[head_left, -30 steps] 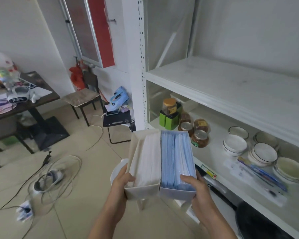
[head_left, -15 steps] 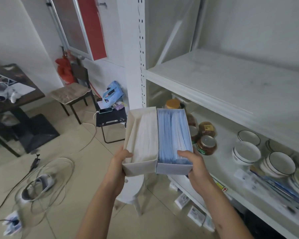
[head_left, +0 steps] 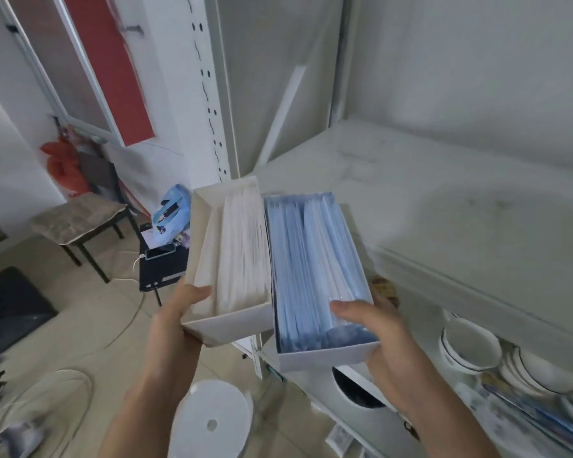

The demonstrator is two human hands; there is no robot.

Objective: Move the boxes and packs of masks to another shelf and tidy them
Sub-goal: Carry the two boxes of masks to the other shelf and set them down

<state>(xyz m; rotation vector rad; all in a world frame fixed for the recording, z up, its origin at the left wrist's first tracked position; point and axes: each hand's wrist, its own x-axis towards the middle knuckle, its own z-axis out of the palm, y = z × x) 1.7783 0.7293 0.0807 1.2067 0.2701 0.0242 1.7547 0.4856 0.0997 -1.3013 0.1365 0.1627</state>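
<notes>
Left hand (head_left: 176,312) gripped the white box (head_left: 229,259); right hand (head_left: 377,328) gripped the blue box (head_left: 315,276), thumb on the masks. Both boxes were held in air at the shelf (head_left: 444,200) edge, long axes pointing inward. The right hand was nearer the shelf.

- White metal shelving unit (head_left: 444,206) at right; perforated upright (head_left: 209,94) near centre.
- Pale tiled floor (head_left: 90,325) at left.
- Cushioned chair (head_left: 76,219) far left, against a white wall (head_left: 10,153).
- Red panel (head_left: 110,64) upper left.
- Round white stool (head_left: 212,421) near, bottom centre.
</notes>
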